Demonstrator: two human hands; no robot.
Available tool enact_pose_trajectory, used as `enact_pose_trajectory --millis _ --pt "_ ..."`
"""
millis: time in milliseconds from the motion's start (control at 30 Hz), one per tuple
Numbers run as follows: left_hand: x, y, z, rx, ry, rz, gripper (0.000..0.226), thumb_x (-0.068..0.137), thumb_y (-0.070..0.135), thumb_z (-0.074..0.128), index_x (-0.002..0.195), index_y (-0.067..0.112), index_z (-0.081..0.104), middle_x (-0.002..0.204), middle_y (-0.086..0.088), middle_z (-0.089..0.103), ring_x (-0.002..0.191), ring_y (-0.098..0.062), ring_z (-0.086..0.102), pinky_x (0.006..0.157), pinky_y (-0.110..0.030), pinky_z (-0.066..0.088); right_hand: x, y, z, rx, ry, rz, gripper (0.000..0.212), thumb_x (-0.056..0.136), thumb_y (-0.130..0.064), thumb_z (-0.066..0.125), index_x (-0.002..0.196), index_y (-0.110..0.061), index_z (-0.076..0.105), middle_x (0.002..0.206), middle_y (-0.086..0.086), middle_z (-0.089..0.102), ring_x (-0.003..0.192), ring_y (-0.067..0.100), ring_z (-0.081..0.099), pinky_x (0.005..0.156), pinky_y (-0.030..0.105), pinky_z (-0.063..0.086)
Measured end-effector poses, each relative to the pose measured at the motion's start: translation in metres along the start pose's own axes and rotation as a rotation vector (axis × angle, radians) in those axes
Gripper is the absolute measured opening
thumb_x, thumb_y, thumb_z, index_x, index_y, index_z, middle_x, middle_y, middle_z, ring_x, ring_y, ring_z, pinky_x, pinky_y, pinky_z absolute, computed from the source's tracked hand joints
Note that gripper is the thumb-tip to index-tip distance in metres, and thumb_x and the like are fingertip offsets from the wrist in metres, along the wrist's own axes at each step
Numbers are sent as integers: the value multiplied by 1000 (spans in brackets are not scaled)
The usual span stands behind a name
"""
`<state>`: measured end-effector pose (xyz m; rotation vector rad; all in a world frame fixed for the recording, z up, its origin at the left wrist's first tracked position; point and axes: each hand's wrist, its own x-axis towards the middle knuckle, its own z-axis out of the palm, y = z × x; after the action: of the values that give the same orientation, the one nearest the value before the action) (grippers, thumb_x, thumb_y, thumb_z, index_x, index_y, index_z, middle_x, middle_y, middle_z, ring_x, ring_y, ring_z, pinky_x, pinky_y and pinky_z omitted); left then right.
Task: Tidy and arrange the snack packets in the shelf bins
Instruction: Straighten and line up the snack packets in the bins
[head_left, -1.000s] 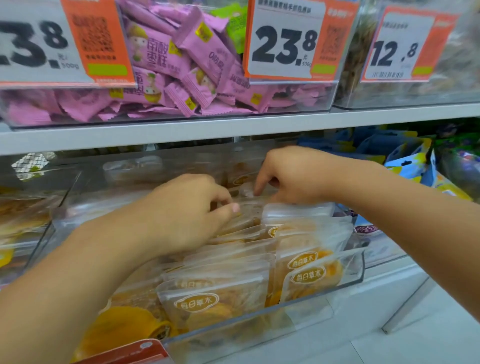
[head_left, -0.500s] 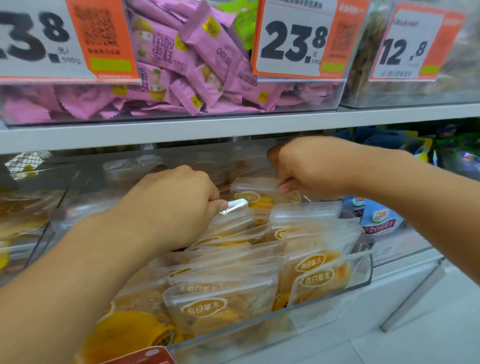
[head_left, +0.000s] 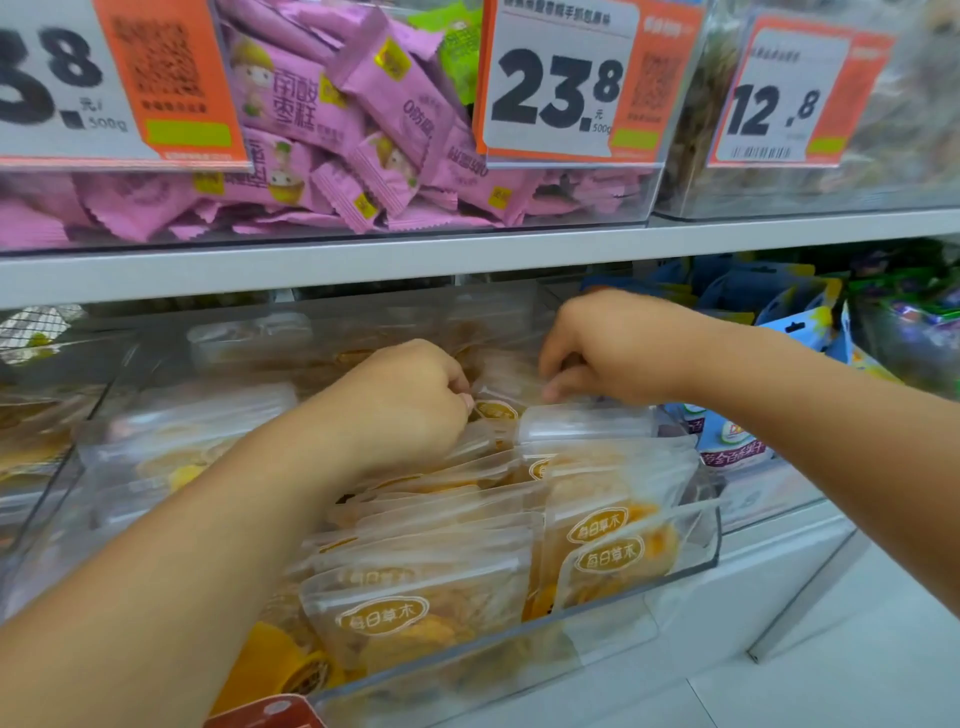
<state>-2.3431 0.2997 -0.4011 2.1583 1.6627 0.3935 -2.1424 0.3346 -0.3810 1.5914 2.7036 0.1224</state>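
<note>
1. We stand at a shop shelf lined with clear plastic bins; pale flooring shows low at the right.
2. Nearest us, the clear bin on the lower shelf holds the snack packets: frosted pouches of orange dried fruit standing in two rough rows behind its front wall, the left row leaning back.
3. Further in, our left hand reaches over the left row, fingers curled and pinching the top edge of a rear packet in the middle of the bin.
4. Just beyond, our right hand hangs knuckles up over the back of the right row, fingers bent down onto packet tops; we cannot tell for certain whether it pinches one or only presses.
5. To do this step well, we judge we should draw the pinched packet upright, seat it squarely behind its neighbours with the label facing front, and use the other hand to hold the right row from toppling.
6. Farthest, the upper shelf carries a bin of pink packets and orange price tags; blue pouches sit to the right.
</note>
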Motion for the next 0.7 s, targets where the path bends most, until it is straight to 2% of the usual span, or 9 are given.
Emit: enact_pose_trajectory --millis 67,200,267,333,400,500,600,633,700 --pt "1 -1 2 -56 4 24 27 102 22 52 118 30 71 114 13 67 104 -8 60 78 -18 41 0 5 1 106 127 -15 22 94 -33 66 92 -15 78 78 -1 71 69 13 59 69 31 49" --pt "2 4 6 -128 -30 85 30 104 25 51 128 33 66 130 15 63 122 -7 55 104 -25 39 -2 8 4 206 238 -45 18 94 -29 66 95 -16 78 74 -9 68 70 3 60 69 18 48" --pt "5 4 7 -156 14 65 25 101 24 57 121 34 69 120 16 67 114 -7 59 98 -26 44 -7 8 4 251 313 7 12 92 -26 70 93 -17 77 67 -19 60 66 -9 57 62 3 40" --pt "8 4 9 -176 62 53 21 95 24 67 112 35 72 103 16 69 98 -5 63 83 -19 44 -19 9 5 319 369 44 8 85 -28 78 85 -20 77 65 -16 63 63 -4 59 61 3 42" --pt "11 7 11 -141 94 60 16 89 27 75 104 34 74 91 15 69 87 -3 63 74 -19 44 -31 5 4 387 269 68 11 77 -31 84 78 -24 76 65 -11 67 61 -2 61 60 7 46" --pt "11 13 13 -88 140 54 3 88 30 75 89 32 77 83 13 69 80 -6 62 74 -25 47 -29 -3 4 178 52 90 10 84 -15 74 90 -22 79 67 -18 61 65 -3 58 62 7 43" --pt "12 9 14 -88 173 27 8 89 29 74 83 31 77 80 14 69 77 -4 60 70 -22 43 -12 -8 3 3 -58 148 17 89 -6 58 97 -10 73 93 4 70 85 20 62 80 38 56" --pt "11 6 14 -109 176 24 10 89 28 74 80 31 77 79 15 69 77 -3 60 69 -21 42 -8 -12 1 -23 -101 147 18 88 -3 57 96 -8 73 96 10 71 89 27 64 79 42 57" --pt "11 -2 13 -180 166 13 14 89 28 74 76 29 77 75 13 71 74 -2 62 64 -18 42 -7 -18 -4 -60 -109 121 26 85 1 60 74 -20 71 79 4 68 79 28 62 65 37 54"
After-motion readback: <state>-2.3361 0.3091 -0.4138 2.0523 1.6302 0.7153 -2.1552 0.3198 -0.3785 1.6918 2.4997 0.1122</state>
